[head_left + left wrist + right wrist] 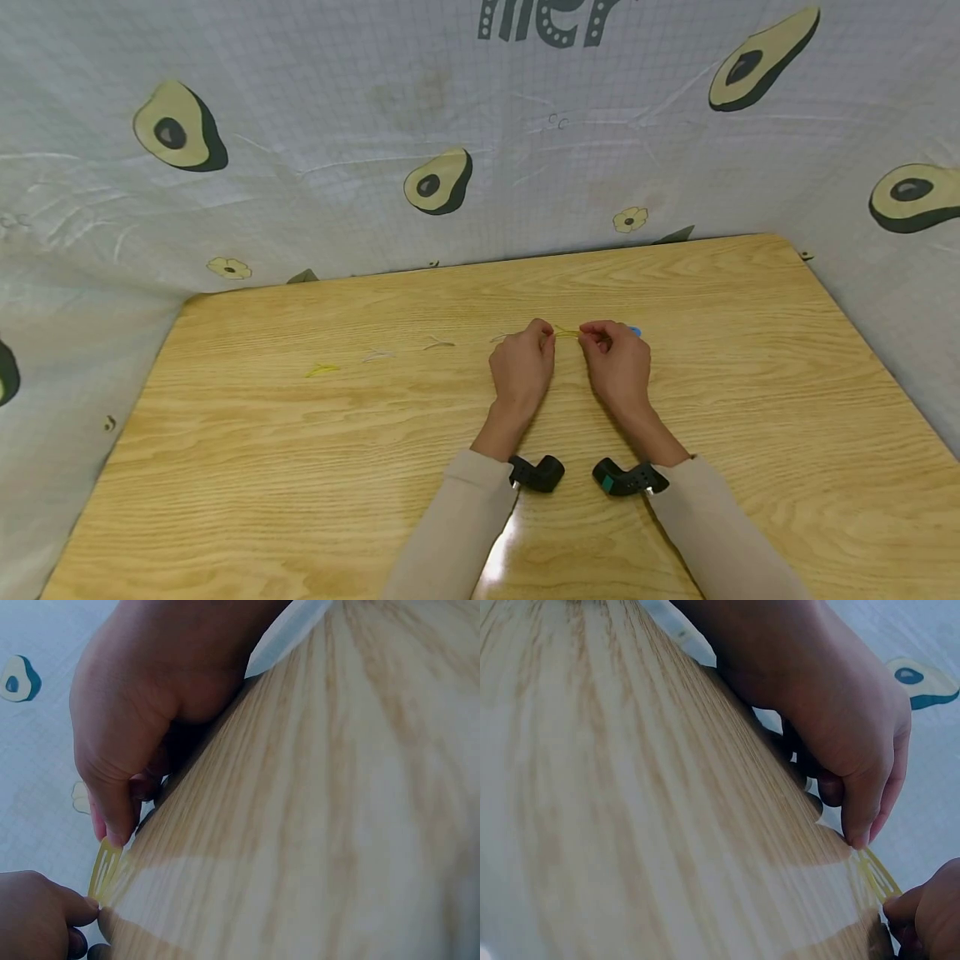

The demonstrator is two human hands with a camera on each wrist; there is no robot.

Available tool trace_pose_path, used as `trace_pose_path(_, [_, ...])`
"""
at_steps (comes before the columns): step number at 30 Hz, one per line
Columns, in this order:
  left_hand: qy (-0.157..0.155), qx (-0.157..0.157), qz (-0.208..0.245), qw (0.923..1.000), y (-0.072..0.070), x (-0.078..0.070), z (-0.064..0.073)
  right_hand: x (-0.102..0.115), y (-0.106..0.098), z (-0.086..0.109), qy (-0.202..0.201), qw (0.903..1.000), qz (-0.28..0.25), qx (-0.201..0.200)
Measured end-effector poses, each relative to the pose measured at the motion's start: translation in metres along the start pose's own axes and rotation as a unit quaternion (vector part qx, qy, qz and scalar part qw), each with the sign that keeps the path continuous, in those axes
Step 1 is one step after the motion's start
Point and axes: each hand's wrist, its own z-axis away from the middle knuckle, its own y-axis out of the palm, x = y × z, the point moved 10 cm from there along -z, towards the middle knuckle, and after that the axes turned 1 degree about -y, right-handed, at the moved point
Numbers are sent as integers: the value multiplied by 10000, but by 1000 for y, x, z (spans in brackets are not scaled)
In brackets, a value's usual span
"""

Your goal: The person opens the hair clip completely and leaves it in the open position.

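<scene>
Between both hands stretches a thin yellow slotted piece [566, 332] with long narrow openings; its exact kind is unclear. My left hand [522, 367] pinches one end between thumb and fingertips. The other end is pinched by my right hand [618, 367]. In the left wrist view the yellow piece [105, 868] spans the short gap between the fingertips, close over the tabletop. The right wrist view shows the same slotted piece [879, 876] from the other side. A small blue thing [635, 331], partly hidden, lies just behind the right hand.
Left of the hands, small thin pieces lie spaced in a row on the wooden table [300, 467]: a yellow one [322, 370], a white one [378, 355] and a greyish one [439, 342]. Another thin piece [500, 337] shows beside the left hand. A printed cloth [315, 217] hangs behind.
</scene>
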Motion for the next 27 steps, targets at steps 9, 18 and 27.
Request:
trace_pose_path(9, [-97, 46, 1, 9999, -1, 1, -1, 0, -2, 0, 152, 9998, -161, 23])
trace_pose_path(18, [-44, -83, 650, 9978, -4, 2, -2, 8, -13, -4, -81, 9999, -94, 22])
trace_pose_path(27, [966, -151, 1159, 9884, -8, -41, 7, -2, -39, -20, -496, 9980, 304, 228])
